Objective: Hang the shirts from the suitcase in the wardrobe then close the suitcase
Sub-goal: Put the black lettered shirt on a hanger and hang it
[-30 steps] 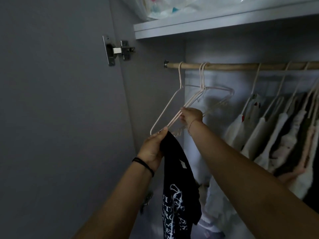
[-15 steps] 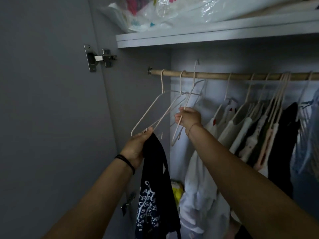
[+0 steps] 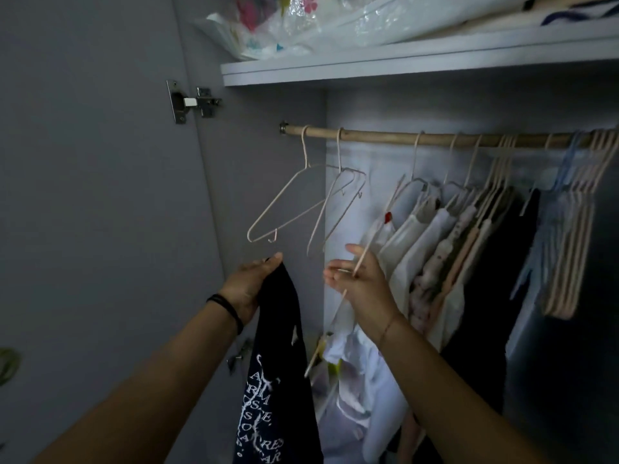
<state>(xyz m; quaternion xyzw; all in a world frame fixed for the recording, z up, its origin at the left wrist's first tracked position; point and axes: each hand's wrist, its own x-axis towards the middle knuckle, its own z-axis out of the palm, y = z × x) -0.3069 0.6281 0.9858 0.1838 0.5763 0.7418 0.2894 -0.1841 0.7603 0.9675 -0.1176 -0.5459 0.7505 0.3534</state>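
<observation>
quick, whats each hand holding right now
left hand: holding the black shirt
right hand: a hanger runs through it, fingers loose; grip cannot be told

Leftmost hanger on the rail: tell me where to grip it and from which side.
Grip the leftmost hanger on its near sloping arm, just under the neck, coming from the front and below. It hangs bare, low end toward you, hook over the rail, so lifting should free it.

- You're reaching both bare arms forward and up.
- Your left hand (image 3: 249, 286) is gripping a shirt (image 3: 284, 363) by its top.
- Your right hand (image 3: 360, 283) is spreading its fingers loosely, a hanger (image 3: 363, 257) crossing the palm.
</observation>
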